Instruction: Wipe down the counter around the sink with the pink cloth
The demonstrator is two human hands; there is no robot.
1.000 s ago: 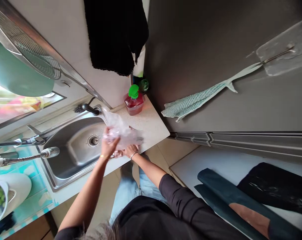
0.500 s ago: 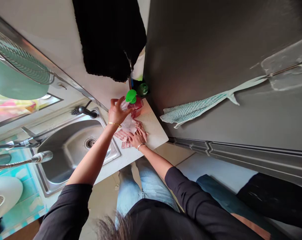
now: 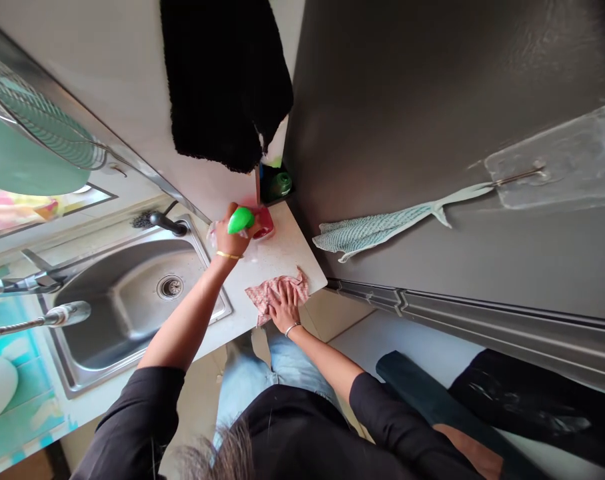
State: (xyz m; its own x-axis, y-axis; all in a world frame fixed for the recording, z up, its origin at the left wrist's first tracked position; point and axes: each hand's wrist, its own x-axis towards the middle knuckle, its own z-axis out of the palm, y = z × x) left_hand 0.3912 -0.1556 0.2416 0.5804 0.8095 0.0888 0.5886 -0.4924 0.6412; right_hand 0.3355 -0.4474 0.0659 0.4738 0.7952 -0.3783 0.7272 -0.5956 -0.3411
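A: Head view, only one. Left hand [image 3: 231, 235] wrapped around a red soap bottle [image 3: 265, 223] with a green pump cap [image 3: 241, 219], grip closed over the cap and neck. Bottle sits at the back of the white desk [image 3: 287, 247], just right of the sink [image 3: 132, 300].

B: Right hand?

A: Right hand [image 3: 283, 308] flat on a pink checked cloth [image 3: 277, 292], fingers spread, pressing down, not pinching. Cloth lies at the front edge of the desk, near its corner.

B: Handling?

A: Cloth looks soft and limp, light, bunches easily; best pressed with the palm or gathered at a corner. Bottle looks rigid plastic, part full, so moderately light; probably slippery if wet. Neck under the cap seems the safest hold, since the body is wider. Can't tell whether the cap is pressed down, it's motion-blurred.

B: Surroundings?

A: Tap [image 3: 57, 313] over the sink on the left, black sprayer handle [image 3: 167, 223] at the sink's back rim. Black towel [image 3: 227, 80] hangs on the wall above the bottle. Green-capped container [image 3: 281, 183] tucked in the back corner. Dark fridge door [image 3: 432, 133] on the right with a striped teal cloth [image 3: 367, 230] hanging from a clear hook pad [image 3: 557, 160]. Dish rack [image 3: 37, 127] upper left.
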